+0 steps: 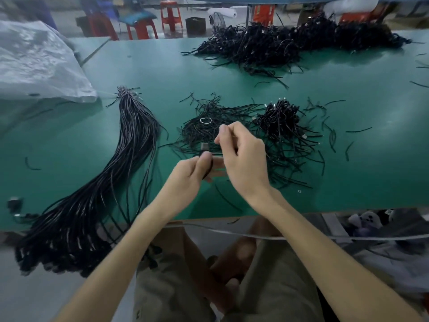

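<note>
The left hand [188, 170] is gripping a folded black cable [209, 167] above the table [144, 66], plug [204, 146] pointing up – the right hand [243, 159] is hovering just right of it, fingertips pinched together, around what I cannot tell.

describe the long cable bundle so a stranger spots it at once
On the green table, look left, beside the white plastic sack. The cable bundle runs from a tied tip down over the near edge. Unlike the tangled heaps to its right, its cables are long and parallel.
</note>
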Action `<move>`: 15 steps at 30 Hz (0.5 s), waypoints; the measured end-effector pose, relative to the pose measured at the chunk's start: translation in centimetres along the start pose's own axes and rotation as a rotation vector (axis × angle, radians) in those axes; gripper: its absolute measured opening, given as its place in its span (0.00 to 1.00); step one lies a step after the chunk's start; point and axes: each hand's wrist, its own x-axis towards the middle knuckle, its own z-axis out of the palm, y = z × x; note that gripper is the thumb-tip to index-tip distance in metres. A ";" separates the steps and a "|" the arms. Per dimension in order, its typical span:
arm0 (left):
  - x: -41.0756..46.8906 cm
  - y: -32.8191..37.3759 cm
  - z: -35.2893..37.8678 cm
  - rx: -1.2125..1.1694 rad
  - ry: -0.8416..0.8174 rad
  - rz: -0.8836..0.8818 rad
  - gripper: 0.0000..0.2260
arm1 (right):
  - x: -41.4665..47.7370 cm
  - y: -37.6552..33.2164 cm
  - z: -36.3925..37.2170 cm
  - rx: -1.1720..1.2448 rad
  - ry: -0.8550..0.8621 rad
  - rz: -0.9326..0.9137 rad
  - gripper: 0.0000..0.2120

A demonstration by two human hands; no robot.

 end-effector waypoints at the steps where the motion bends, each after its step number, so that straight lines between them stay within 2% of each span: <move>1: 0.1 -0.5 0.6 -0.209 0.095 -0.019 0.27 | -0.6 -0.4 0.3 -0.021 -0.029 -0.028 0.14; 5: 1.0 -0.4 1.6 -1.079 0.170 -0.238 0.30 | -2.3 -0.8 1.3 -0.064 -0.088 -0.091 0.09; 7: 1.8 0.0 0.8 -1.349 0.175 -0.353 0.24 | -3.3 -0.5 1.8 -0.102 -0.106 -0.121 0.08; 10: 2.0 0.8 -0.7 -1.491 0.189 -0.395 0.14 | -4.2 0.1 1.9 -0.114 -0.151 -0.080 0.12; 12: 1.6 1.0 -1.1 -1.487 0.164 -0.369 0.14 | -3.9 0.3 1.7 -0.063 -0.205 -0.015 0.15; 15: 1.4 1.0 -1.2 -1.367 0.142 -0.310 0.17 | -3.2 0.3 1.6 0.013 -0.412 0.038 0.21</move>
